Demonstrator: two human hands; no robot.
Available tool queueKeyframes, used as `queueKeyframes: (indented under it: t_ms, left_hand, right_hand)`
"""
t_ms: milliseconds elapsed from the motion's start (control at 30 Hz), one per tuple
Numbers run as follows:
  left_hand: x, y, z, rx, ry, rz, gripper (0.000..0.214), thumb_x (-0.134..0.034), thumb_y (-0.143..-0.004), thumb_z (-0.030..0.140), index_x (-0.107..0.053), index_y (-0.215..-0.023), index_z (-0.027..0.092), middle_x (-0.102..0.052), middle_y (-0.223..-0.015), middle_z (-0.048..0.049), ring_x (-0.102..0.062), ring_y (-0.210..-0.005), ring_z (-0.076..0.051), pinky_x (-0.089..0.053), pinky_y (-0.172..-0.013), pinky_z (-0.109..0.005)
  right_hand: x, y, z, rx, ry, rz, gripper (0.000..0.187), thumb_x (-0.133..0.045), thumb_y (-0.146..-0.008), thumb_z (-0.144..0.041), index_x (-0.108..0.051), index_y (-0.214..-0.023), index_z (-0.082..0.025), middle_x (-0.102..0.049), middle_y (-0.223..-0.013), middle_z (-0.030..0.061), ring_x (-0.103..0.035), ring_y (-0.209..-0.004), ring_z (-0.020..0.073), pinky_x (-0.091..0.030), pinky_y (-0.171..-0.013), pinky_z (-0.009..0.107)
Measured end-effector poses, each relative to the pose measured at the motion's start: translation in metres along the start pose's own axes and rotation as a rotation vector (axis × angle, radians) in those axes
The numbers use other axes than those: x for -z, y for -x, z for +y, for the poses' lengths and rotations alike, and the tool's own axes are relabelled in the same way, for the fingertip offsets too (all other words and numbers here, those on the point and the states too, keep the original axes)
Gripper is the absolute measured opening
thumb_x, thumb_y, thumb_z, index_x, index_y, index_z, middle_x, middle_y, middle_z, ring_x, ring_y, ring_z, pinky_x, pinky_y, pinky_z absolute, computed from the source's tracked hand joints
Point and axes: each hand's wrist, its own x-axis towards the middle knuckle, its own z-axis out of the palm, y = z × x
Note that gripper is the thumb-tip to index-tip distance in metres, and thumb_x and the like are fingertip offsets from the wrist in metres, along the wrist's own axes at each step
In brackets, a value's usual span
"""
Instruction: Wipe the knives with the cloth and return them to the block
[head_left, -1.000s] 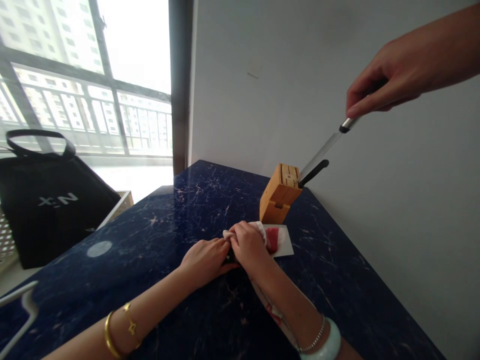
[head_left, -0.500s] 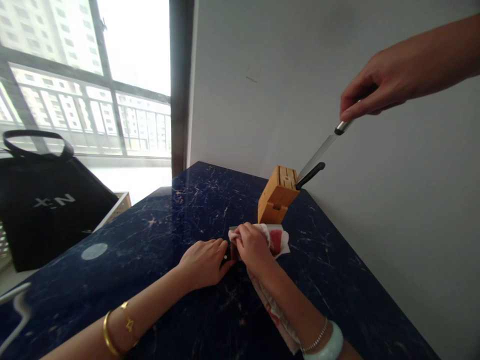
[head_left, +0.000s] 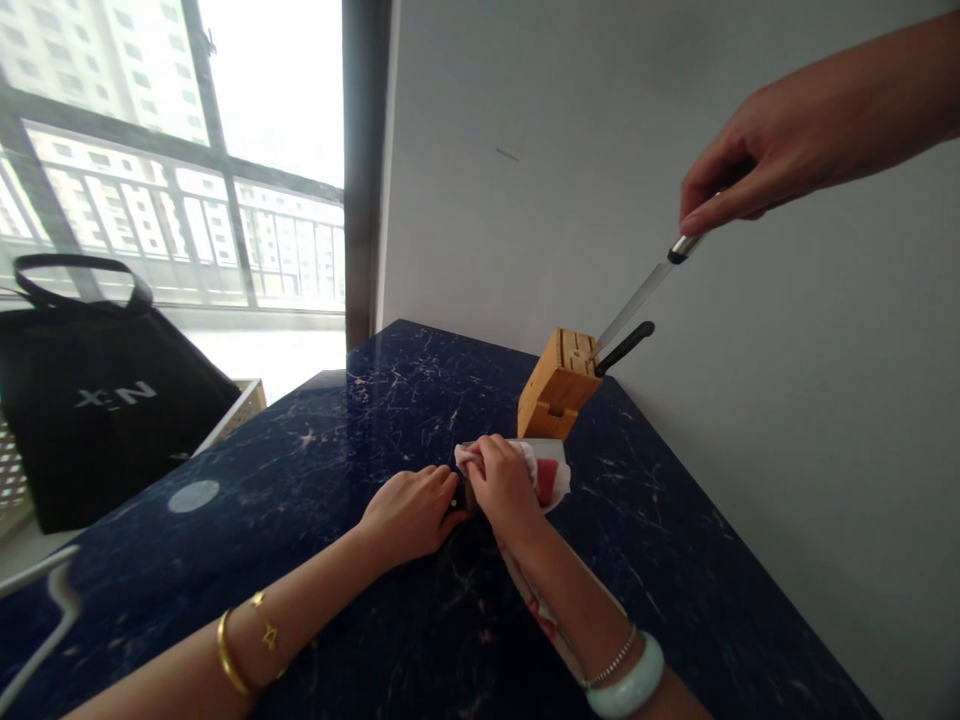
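Note:
My left hand [head_left: 411, 510] is closed around the dark handle of a cleaver [head_left: 553, 450], whose wide blade points right and is mostly covered. Over that blade, my right hand [head_left: 506, 488] grips a white and red cloth [head_left: 550, 482]. The cloth's long end hangs down along my right forearm. Just beyond stands a wooden knife block [head_left: 551, 385], with a black-handled knife [head_left: 626, 347] in it. From the upper right, another person's hand [head_left: 757, 160] holds a slim knife [head_left: 637, 300] by its metal handle, its tip at the block's slotted top.
The dark blue marble-patterned table [head_left: 352, 420] runs up to a grey wall [head_left: 787, 400]. A black bag [head_left: 112, 410] stands at the left, by the window. A pale round patch [head_left: 193, 496] lies on the table, and a white curved bar [head_left: 56, 610] shows at lower left.
The other person's knife tip has shifted slightly left over the block's top. My right hand and the cloth have moved a little left along the cleaver; both hands keep their grip.

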Motion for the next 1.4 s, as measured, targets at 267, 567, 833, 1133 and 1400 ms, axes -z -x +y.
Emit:
queueKeyframes:
  t_ms: [267,567,833,1133,1400]
  left_hand:
    - [-0.002,0.000,0.000,-0.010,-0.001,0.007,0.038,-0.033,-0.086,0.046,-0.053,-0.095,0.015,-0.058,-0.086,-0.0093,-0.056,-0.081,-0.024,-0.044,-0.066,-0.033]
    - [-0.001,-0.001,0.000,0.016,0.036,-0.006,0.037,-0.035,-0.085,0.047,-0.053,-0.095,0.017,-0.058,-0.088,-0.0085,-0.056,-0.083,-0.024,-0.044,-0.068,-0.033]
    - [-0.003,-0.001,-0.002,0.047,0.076,-0.004,0.033,-0.038,-0.084,0.046,-0.052,-0.096,0.019,-0.058,-0.089,-0.0061,-0.055,-0.083,-0.023,-0.043,-0.067,-0.032]
    - [-0.005,0.000,-0.004,0.008,0.051,0.023,0.031,-0.035,-0.085,0.045,-0.051,-0.089,0.019,-0.056,-0.085,-0.0056,-0.055,-0.079,-0.023,-0.043,-0.065,-0.033]
    - [-0.007,0.002,-0.006,-0.030,0.015,0.029,0.024,-0.038,-0.083,0.037,-0.047,-0.095,0.018,-0.055,-0.090,-0.0071,-0.054,-0.085,-0.024,-0.043,-0.072,-0.034]
  right_hand:
    - [0.000,0.001,0.005,-0.017,-0.022,0.015,0.006,-0.047,-0.077,-0.015,-0.048,-0.074,-0.020,-0.054,-0.079,0.0012,-0.050,-0.077,0.0145,-0.034,-0.072,0.025]
    - [0.005,0.001,0.007,0.033,0.006,0.010,0.012,-0.045,-0.074,-0.010,-0.048,-0.076,-0.021,-0.053,-0.080,0.0011,-0.050,-0.078,0.0152,-0.034,-0.072,0.026]
    - [0.006,0.012,0.005,-0.016,-0.040,-0.019,0.010,-0.046,-0.076,-0.012,-0.049,-0.073,-0.020,-0.054,-0.078,0.0012,-0.050,-0.077,0.0149,-0.036,-0.072,0.026]
    - [0.003,0.032,0.005,-0.074,-0.157,-0.075,0.010,-0.054,-0.072,-0.011,-0.056,-0.067,-0.020,-0.058,-0.075,0.0024,-0.052,-0.078,0.0163,-0.039,-0.071,0.027]
    - [0.000,0.029,0.006,-0.256,-0.246,-0.087,0.007,-0.057,-0.068,-0.016,-0.060,-0.063,-0.019,-0.060,-0.073,0.0019,-0.054,-0.072,0.0140,-0.040,-0.064,0.023]
